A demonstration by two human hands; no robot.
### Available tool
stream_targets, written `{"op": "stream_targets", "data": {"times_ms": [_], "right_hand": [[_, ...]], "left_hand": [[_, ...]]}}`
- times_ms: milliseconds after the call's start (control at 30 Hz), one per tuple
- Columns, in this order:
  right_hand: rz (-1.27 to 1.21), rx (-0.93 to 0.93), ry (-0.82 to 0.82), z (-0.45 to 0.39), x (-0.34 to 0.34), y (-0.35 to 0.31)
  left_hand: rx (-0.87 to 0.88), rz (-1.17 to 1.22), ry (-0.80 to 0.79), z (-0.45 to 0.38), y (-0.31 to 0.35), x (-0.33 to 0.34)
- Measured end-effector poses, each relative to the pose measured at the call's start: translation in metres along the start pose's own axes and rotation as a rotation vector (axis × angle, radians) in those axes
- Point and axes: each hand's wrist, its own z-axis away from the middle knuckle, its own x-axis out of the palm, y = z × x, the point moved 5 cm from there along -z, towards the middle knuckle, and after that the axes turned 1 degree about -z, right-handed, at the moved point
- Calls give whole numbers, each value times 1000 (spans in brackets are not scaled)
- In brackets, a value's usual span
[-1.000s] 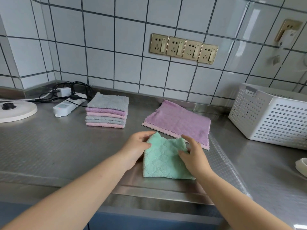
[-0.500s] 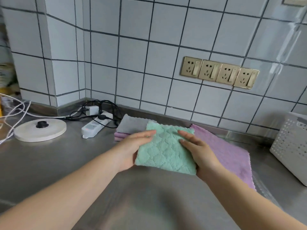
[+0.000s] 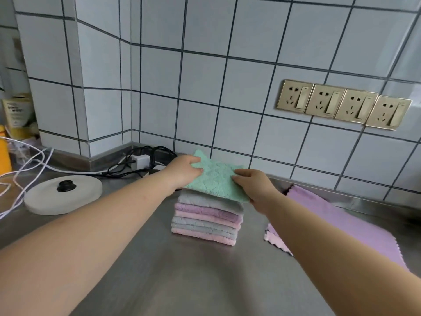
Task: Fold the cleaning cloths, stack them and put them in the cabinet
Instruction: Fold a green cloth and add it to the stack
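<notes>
Both hands are gripping the folded mint-green cloth (image 3: 215, 179), the left hand (image 3: 185, 171) pinching its left edge and the right hand (image 3: 252, 185) its right edge, holding it just above the stack of folded cloths (image 3: 207, 218) on the steel counter (image 3: 182, 270). To place it well, I judge they are needing to square its edges with the grey cloth on top and lower it flat before letting go. An unfolded purple cloth (image 3: 330, 215) is lying to the right. A package (image 3: 17, 112) at far left is carrying print too blurred to read.
</notes>
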Motion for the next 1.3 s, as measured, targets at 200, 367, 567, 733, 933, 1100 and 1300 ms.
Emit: {"op": "stream_targets", "data": {"times_ms": [200, 367, 567, 733, 933, 1100, 1300], "right_hand": [[84, 33, 1, -12, 3, 16], [63, 60, -34, -9, 5, 26], [286, 4, -44, -4, 1, 17], [749, -276, 58, -25, 14, -24], [1082, -177, -199, -22, 58, 9], [1069, -125, -182, -10, 49, 25], [1003, -16, -86, -4, 42, 35]], "left_hand": [[-48, -87, -64, -8, -19, 11], [-60, -140, -103, -12, -27, 12], [-57, -343, -178, -12, -21, 8], [126, -546, -83, -26, 11, 18], [45, -655, -206, -26, -15, 61], [65, -805, -257, -18, -40, 57], [-30, -732, -205, -14, -47, 54]]}}
